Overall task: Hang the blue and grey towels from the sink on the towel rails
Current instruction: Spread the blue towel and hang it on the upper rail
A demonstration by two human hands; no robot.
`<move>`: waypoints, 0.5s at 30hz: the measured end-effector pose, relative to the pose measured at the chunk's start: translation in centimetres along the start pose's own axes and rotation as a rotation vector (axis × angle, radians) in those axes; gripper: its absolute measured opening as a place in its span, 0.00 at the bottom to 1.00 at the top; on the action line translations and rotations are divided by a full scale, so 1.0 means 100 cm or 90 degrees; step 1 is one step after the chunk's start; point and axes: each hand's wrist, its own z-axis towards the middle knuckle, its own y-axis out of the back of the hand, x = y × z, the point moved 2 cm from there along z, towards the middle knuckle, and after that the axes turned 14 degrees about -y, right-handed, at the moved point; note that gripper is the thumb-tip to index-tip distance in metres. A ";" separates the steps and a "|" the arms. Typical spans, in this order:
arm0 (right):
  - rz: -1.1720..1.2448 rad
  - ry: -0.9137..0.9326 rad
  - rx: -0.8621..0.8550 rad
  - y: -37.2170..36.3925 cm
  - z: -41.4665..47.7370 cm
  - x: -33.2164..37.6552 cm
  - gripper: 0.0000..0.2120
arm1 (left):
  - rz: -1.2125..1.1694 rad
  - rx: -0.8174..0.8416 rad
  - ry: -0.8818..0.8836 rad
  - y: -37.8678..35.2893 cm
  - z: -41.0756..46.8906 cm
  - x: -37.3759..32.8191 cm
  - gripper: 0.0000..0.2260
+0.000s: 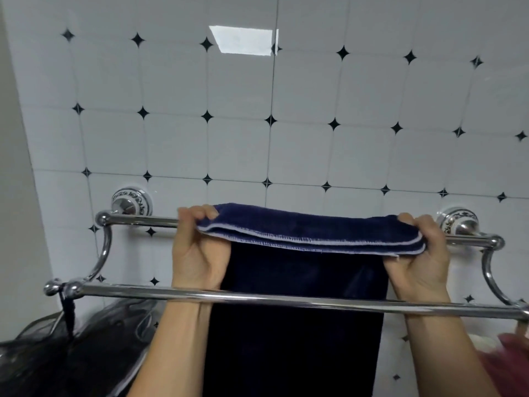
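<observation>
Before towel [300, 233], front rail [257, 300] (chrome)

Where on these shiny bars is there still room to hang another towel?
The front rail is bare along its whole visible length. The back rail is crowded: the blue towel and both hands, left hand and right hand, fill its middle, leaving only short bare ends beside the wall mounts.
</observation>
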 end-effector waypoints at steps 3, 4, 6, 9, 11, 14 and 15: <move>-0.033 0.025 -0.030 0.003 -0.002 -0.002 0.23 | 0.102 0.013 -0.027 0.001 0.004 0.003 0.15; -0.037 0.033 -0.045 0.004 -0.003 -0.003 0.23 | 0.112 0.007 -0.029 0.004 0.004 0.005 0.16; -0.058 0.070 -0.105 0.010 -0.006 -0.005 0.19 | 0.137 -0.021 -0.051 0.011 0.002 0.008 0.16; -0.116 0.176 -0.221 0.019 -0.014 -0.008 0.09 | 0.204 -0.061 -0.102 0.015 -0.001 0.009 0.13; -0.147 0.186 -0.298 0.021 -0.021 -0.013 0.09 | 0.250 -0.124 -0.134 0.018 -0.006 0.009 0.14; -0.189 0.147 -0.368 0.020 -0.028 -0.018 0.14 | 0.388 -0.215 -0.208 0.028 -0.015 0.008 0.19; -0.208 0.133 -0.379 0.019 -0.030 -0.019 0.16 | 0.439 -0.220 -0.221 0.029 -0.018 0.007 0.19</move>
